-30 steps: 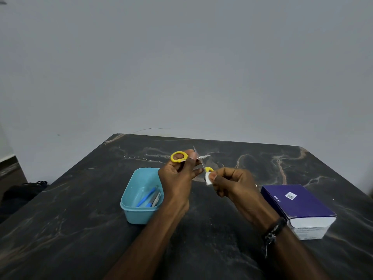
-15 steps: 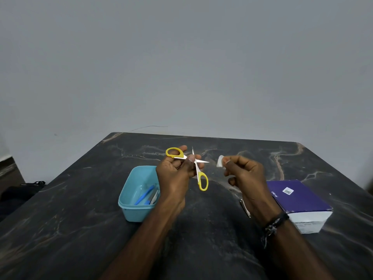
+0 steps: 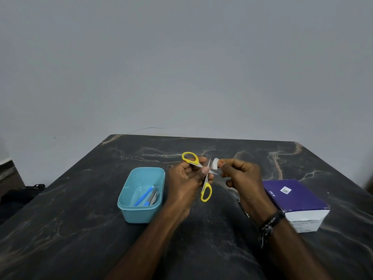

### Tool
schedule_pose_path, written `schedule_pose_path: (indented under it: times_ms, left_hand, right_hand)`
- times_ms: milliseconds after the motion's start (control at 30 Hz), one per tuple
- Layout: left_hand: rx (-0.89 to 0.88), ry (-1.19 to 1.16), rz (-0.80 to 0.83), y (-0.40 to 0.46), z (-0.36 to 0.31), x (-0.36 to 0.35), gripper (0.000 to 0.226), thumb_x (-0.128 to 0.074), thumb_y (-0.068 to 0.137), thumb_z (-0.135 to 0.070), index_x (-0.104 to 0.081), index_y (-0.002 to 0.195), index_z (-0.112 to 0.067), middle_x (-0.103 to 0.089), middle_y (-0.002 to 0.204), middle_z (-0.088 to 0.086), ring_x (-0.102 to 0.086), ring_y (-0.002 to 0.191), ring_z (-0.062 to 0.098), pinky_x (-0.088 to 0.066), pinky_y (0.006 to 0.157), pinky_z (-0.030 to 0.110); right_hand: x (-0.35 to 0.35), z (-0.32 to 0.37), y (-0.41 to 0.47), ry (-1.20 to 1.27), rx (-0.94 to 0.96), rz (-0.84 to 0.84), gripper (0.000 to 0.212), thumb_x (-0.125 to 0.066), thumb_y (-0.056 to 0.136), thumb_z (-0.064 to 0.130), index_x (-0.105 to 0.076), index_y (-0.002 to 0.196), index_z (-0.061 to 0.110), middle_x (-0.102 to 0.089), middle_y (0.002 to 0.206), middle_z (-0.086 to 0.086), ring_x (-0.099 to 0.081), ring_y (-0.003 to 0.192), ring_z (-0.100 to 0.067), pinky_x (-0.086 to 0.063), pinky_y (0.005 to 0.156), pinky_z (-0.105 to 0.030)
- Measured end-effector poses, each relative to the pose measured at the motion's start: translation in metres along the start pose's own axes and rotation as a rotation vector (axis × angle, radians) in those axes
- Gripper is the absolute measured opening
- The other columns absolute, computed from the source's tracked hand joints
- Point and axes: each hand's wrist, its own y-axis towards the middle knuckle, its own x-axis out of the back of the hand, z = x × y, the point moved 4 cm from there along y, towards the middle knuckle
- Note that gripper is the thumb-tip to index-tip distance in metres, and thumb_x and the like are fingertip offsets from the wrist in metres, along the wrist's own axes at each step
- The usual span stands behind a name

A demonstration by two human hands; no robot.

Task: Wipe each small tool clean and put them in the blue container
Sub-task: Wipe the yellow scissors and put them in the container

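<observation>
My left hand grips small yellow-handled scissors at the pivot, blades spread apart, one loop up to the left and the other hanging down. My right hand pinches a small white wipe pad right beside the upper blade tip, touching or nearly touching it. The blue container stands on the dark marble table just left of my left hand. Inside it lie a blue-handled tool and other thin metal tools.
A purple and white box lies on the table to the right of my right wrist. A thin metal piece lies on the table under my right wrist. A dark bag sits on the floor at far left.
The scissors blades were spread apart in my left hand. My right hand pulled the pad away to the right, then brought it back to the upper blade tip.
</observation>
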Motion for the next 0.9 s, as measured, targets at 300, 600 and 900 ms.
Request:
schedule_pose_path:
  times_ms: [300, 600, 900]
  left_hand:
    - [0.010, -0.029, 0.017, -0.001, 0.004, -0.001, 0.018, -0.066, 0.085, 0.003, -0.068, 0.098, -0.009, -0.074, 0.089, 0.019, -0.072, 0.072, 0.027, -0.061, 0.069, 0.033]
    - [-0.025, -0.016, 0.058, -0.004, 0.004, -0.006, 0.017, -0.065, 0.086, 0.004, -0.069, 0.099, -0.008, -0.073, 0.072, 0.004, -0.069, 0.061, 0.017, -0.057, 0.059, 0.025]
    - [-0.037, -0.017, 0.081, -0.004, 0.005, -0.007, 0.017, -0.065, 0.086, 0.005, -0.069, 0.101, -0.003, -0.071, 0.076, 0.010, -0.068, 0.058, 0.017, -0.057, 0.057, 0.027]
  right_hand:
    - [-0.005, -0.003, 0.000, 0.019, -0.006, 0.050, 0.012, -0.065, 0.088, 0.007, -0.075, 0.082, 0.012, -0.065, 0.067, -0.006, -0.056, 0.066, -0.014, -0.040, 0.050, -0.025]
    - [-0.009, -0.010, -0.002, 0.057, -0.064, 0.193, 0.016, -0.064, 0.089, 0.014, -0.075, 0.083, 0.005, -0.068, 0.067, -0.008, -0.058, 0.060, -0.014, -0.041, 0.055, -0.025]
    - [-0.009, -0.013, -0.001, 0.103, -0.131, 0.330, 0.027, -0.067, 0.083, 0.024, -0.074, 0.081, -0.003, -0.070, 0.079, -0.015, -0.054, 0.065, -0.019, -0.039, 0.074, -0.044]
